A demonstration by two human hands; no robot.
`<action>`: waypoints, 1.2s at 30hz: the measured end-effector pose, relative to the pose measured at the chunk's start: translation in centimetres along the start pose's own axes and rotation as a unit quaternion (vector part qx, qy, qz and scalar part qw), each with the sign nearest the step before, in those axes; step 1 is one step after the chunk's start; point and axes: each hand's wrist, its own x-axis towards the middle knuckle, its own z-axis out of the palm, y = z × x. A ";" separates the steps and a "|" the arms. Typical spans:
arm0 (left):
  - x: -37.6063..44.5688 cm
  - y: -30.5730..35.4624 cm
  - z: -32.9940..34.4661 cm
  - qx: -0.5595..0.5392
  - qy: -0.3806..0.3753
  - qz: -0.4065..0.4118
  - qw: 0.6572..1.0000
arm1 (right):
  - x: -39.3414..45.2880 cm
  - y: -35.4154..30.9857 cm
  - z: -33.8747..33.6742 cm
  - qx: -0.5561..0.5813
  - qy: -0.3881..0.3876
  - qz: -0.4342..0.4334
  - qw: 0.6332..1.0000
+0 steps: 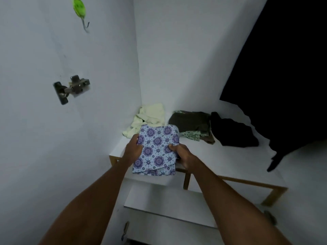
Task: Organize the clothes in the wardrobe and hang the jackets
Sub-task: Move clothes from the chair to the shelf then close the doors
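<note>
A folded light-blue cloth with purple flower medallions is held between both hands above the front left of a white wardrobe shelf. My left hand grips its left edge. Its right edge is pinched by my right hand. Behind it, in the back left corner, lies a crumpled pale yellow garment. A dark olive folded garment rests on a green patterned cloth in the middle. A black garment lies to the right, below a hanging black jacket.
A metal door hinge and a green adhesive hook sit on the white left panel. Below the shelf are wooden-edged compartments and a white drawer front with a handle.
</note>
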 end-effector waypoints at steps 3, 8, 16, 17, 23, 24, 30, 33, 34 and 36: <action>6.7 -0.1 -0.5 0.012 0.035 0.011 0.999 | 6.0 -2.7 1.4 0.002 0.000 -0.005 1.000; 18.6 0.7 -1.2 0.012 0.053 0.006 0.998 | 14.7 -8.3 2.8 0.033 0.004 -0.015 0.999; 27.8 -0.9 -0.8 0.330 0.125 0.196 0.915 | 24.0 -10.3 5.4 -0.466 0.245 -0.239 0.816; 30.2 -1.8 0.7 0.338 0.083 0.207 0.914 | 26.8 -10.0 5.8 -0.522 0.248 -0.263 0.772; 32.1 -5.8 4.5 0.352 -0.078 0.211 0.909 | 31.6 -8.3 6.6 -0.652 0.046 -0.252 0.713; 32.1 -6.1 4.5 0.353 -0.069 0.197 0.912 | 31.8 -7.9 6.4 -0.653 0.055 -0.234 0.718; 31.7 -7.7 3.8 0.367 -0.011 0.102 0.925 | 32.1 -6.8 6.3 -0.621 0.145 -0.171 0.751; 30.0 -7.3 2.2 0.359 -0.018 0.069 0.931 | 30.3 -7.0 6.0 -0.615 0.134 -0.172 0.758; 28.7 -6.7 2.0 0.353 -0.018 0.065 0.933 | 29.0 -6.8 5.5 -0.615 0.136 -0.182 0.755; 27.0 -6.9 1.6 0.349 -0.010 0.083 0.933 | 26.7 -6.1 5.0 -0.601 0.153 -0.200 0.759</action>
